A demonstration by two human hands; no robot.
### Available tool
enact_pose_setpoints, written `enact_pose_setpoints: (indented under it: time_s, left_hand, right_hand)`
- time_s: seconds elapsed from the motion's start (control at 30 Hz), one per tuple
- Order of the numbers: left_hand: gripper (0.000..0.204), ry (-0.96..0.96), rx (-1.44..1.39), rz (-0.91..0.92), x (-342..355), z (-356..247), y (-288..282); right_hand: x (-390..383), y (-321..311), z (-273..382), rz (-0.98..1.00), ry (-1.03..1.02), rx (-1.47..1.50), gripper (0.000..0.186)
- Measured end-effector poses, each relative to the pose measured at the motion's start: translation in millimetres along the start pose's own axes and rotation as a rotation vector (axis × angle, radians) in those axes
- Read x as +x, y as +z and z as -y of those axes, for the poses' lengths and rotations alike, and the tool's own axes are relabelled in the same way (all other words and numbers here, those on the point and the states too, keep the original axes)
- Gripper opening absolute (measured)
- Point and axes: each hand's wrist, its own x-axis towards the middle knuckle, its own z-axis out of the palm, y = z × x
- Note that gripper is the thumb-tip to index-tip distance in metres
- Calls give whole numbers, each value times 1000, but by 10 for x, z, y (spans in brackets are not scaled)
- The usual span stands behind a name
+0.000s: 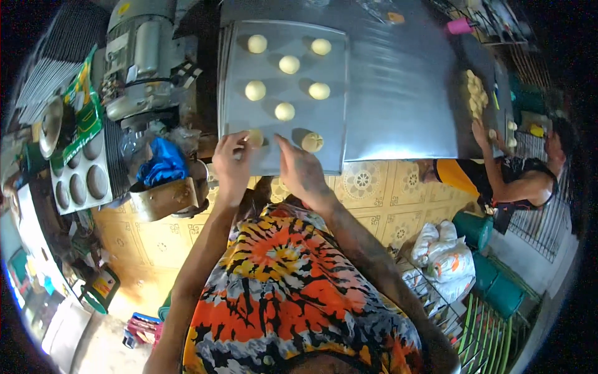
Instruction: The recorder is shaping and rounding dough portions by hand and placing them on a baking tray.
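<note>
Round pale dough balls lie spaced apart on a flat metal baking tray [240,118] in front of me. In the row nearest me, my left hand [231,169] has its curled fingertips on the left side of a dough ball [254,138] resting on the tray. My right hand [304,173] is just right of that ball, fingers stretched out and holding nothing visible. Beyond its fingertips sits another dough ball [312,142] with a creased, uneven top. Farther up the tray are smoother balls, such as a dough ball [284,111] in the middle.
A metal table [405,106] extends right, with a heap of dough pieces [476,93] where another person [520,184] works. Left are a mixer [142,56], a muffin pan [84,177] and a metal box [163,199] with a blue bag. White sacks [445,252] stand lower right.
</note>
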Motion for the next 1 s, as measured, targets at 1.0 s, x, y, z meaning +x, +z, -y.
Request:
enact_pose_setpoints:
  time_s: [1.0]
  left_hand:
    - [29,96,100,33,-163,271,-260]
  right_hand:
    - [18,558,108,-69,-211,-290,64]
